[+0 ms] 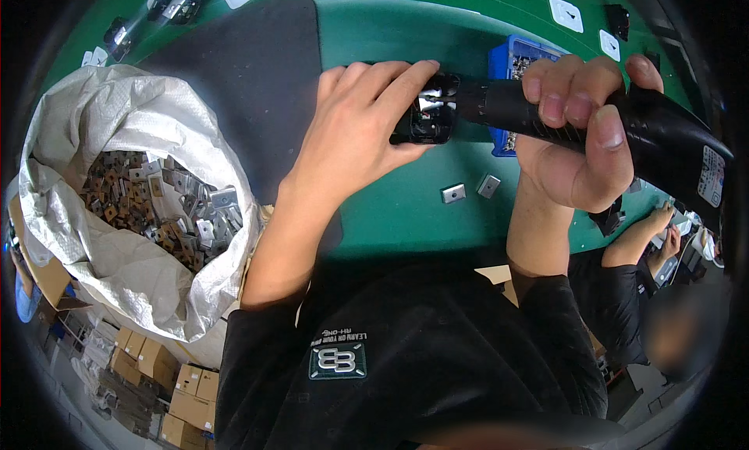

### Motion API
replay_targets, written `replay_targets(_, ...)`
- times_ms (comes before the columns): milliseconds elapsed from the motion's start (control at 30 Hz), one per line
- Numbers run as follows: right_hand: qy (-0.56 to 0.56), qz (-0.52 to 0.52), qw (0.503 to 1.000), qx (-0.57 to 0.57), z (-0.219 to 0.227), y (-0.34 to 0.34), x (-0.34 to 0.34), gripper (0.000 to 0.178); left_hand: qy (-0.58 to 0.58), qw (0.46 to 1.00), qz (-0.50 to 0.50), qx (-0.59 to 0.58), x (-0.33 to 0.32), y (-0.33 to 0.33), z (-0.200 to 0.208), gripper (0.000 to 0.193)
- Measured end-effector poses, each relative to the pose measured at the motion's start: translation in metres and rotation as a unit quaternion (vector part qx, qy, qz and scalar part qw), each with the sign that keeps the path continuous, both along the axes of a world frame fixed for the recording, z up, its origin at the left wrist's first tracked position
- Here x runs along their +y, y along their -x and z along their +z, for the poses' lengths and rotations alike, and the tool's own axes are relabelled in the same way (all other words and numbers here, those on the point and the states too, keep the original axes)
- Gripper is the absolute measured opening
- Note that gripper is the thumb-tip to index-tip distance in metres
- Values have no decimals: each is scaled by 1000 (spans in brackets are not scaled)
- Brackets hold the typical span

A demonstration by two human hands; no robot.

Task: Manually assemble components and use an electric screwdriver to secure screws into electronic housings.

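Note:
My left hand [347,130] grips a small black plastic housing [431,129] with a shiny metal piece inside, steadying it on the green work surface. Wrapped round the dark body of a power screwdriver [499,107] is my right hand [581,126]. The tool lies nearly level, its front end up against the housing; its very tip cannot be made out. Two small metal plates with holes, one plate [453,193] and another plate [489,186], lie below the tool. Partly hidden behind the screwdriver stands a blue bin [500,64] of small metal fasteners.
A white woven sack [179,107] on the left holds many small metal plates [148,196]. Beside it lies a dark grey mat [273,68]. Black housings [175,7] and white plates [566,15] sit along the far side. A co-worker [616,310] works at the right; cardboard boxes [191,403] stand lower left.

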State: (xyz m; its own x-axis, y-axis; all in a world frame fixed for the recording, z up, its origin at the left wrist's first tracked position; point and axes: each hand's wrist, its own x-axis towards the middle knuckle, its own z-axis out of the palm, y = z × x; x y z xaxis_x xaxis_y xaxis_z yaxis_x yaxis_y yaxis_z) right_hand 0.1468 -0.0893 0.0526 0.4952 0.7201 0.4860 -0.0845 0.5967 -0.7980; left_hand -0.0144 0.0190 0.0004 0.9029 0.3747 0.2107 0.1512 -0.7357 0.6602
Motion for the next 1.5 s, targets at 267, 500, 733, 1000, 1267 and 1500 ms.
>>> replay_targets(267, 9, -29, 999, -37, 3, 10, 3, 47, 7, 1000, 4, -6, 0, 3, -1, 73)
replay_targets(500, 18, -53, 996, -69, 4, 13, 3, 47, 8, 1000, 6, -7, -1, 4, -2, 73)
replay_targets(733, 30, -63, 993, -100, 6, 18, 4, 46, 9, 1000, 12, -4, -2, 7, -2, 76)
replay_targets(1000, 9, -71, 995, -63, 5, 33, 8, 49, 13, 999, 26, -30, -6, 16, -2, 74)
replay_targets(1267, -13, -63, 996, -66, 5, 37, 10, 47, -5, 995, 39, -95, -3, 27, -7, 31)
replay_targets(1500, -5, -71, 995, -65, 6, 38, 9, 48, 1, 990, 53, -128, -5, 20, -10, 18)
